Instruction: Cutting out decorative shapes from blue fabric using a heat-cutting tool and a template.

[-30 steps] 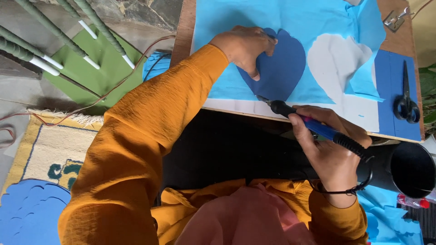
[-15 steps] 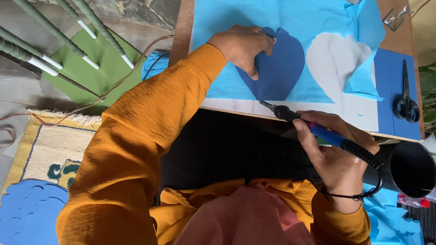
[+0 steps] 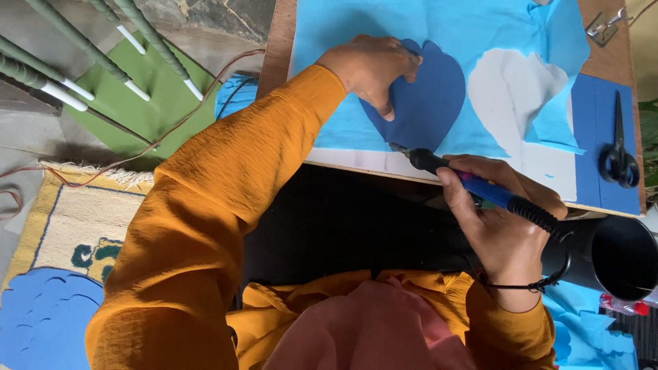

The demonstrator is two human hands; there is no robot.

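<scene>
My left hand (image 3: pixel 370 68) presses flat on a dark blue heart-shaped piece (image 3: pixel 428 99) that lies on a light blue sheet (image 3: pixel 439 34) on a wooden board. My right hand (image 3: pixel 504 223) grips a blue and black pen-like electric tool (image 3: pixel 480 188), its metal tip touching the lower left edge of the dark blue shape. Right of that shape the light blue sheet has a cut-out hole (image 3: pixel 510 96) showing a white layer beneath.
Black scissors (image 3: pixel 619 154) lie on a dark blue strip at the board's right edge. A black round container (image 3: pixel 624 257) stands at lower right. Green and white rods (image 3: pixel 89 48) lie on the floor at left, above a rug and blue scalloped cut-outs (image 3: pixel 41 318).
The tool's tip has shifted slightly left along the lower edge of the dark blue shape. My left hand stays pressed on the shape.
</scene>
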